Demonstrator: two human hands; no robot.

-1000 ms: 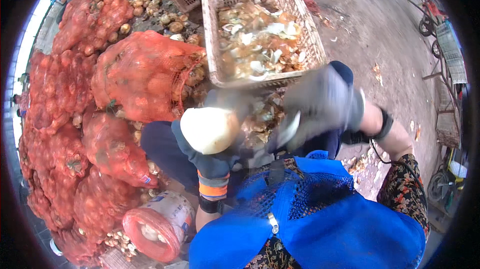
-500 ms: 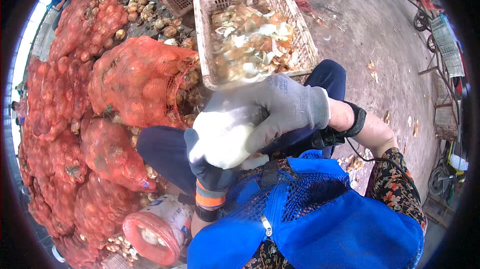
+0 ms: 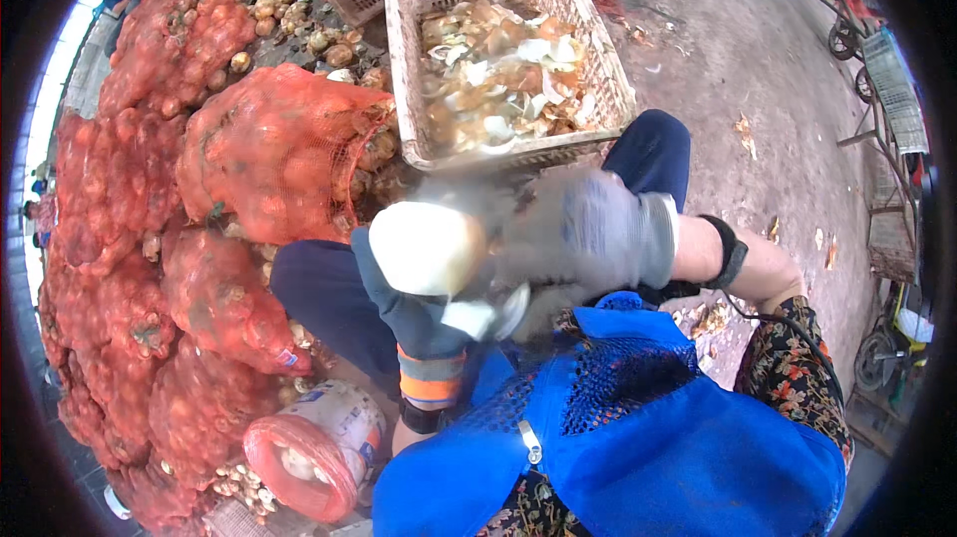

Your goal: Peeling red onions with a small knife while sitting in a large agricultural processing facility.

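Note:
A pale, largely peeled onion [image 3: 424,248] rests in my left hand [image 3: 407,323], whose dark glove has an orange-striped cuff. The fingers wrap its left and lower sides. My right hand [image 3: 568,233], in a grey glove, is just right of the onion and smeared by motion, so its fingers cannot be read. Loose white onion skin pieces [image 3: 474,318] show below the onion, between the hands. Beyond my knees stands a dirty white plastic crate [image 3: 407,108] holding onion skins [image 3: 513,68].
Red mesh sacks of onions [image 3: 269,153] pile up on the left, with loose onions [image 3: 289,8] behind them. Near my left leg a white bucket lined with red mesh [image 3: 261,457] holds pale onions. Scraps of skin [image 3: 743,138] lie on the concrete floor to the right.
My right hand has drawn off the onion to the right, and skin pieces have come loose below it. The onion, in my left hand, shows more of its side.

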